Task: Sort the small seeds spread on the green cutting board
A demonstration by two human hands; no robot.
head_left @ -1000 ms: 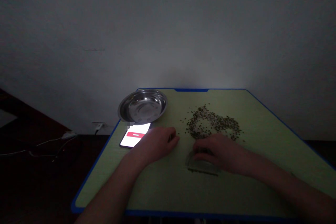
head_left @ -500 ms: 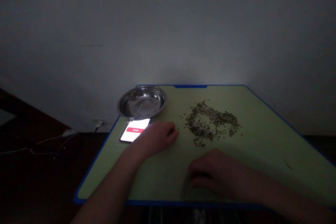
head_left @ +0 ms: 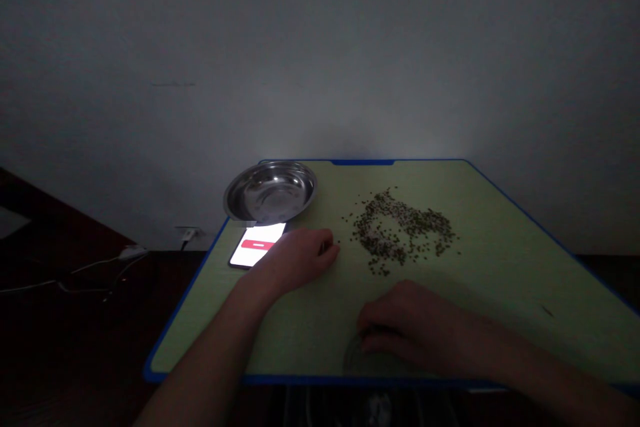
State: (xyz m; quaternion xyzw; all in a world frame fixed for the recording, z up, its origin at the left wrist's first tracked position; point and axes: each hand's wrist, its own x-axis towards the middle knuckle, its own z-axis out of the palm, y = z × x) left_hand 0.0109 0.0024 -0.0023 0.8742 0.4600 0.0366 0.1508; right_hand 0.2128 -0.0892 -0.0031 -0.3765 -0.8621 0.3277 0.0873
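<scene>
The room is dim. A loose pile of small dark seeds [head_left: 400,232] lies on a green table with a blue rim [head_left: 500,267]. My left hand [head_left: 295,259] rests on the table just left of the pile, fingers curled in a loose fist, its edge by a lit phone [head_left: 256,244]. My right hand [head_left: 405,323] lies near the table's front edge, fingers curled over a small clear dish-like thing [head_left: 357,355] that I can barely make out.
A shallow steel bowl [head_left: 271,195] sits at the table's back left corner, behind the phone. A pale wall stands behind the table. Cables and a plug [head_left: 130,253] lie on the dark floor to the left.
My right hand has drawn back from the seed pile to the table's front edge, dragging the clear thing with it. The left hand has stayed put.
</scene>
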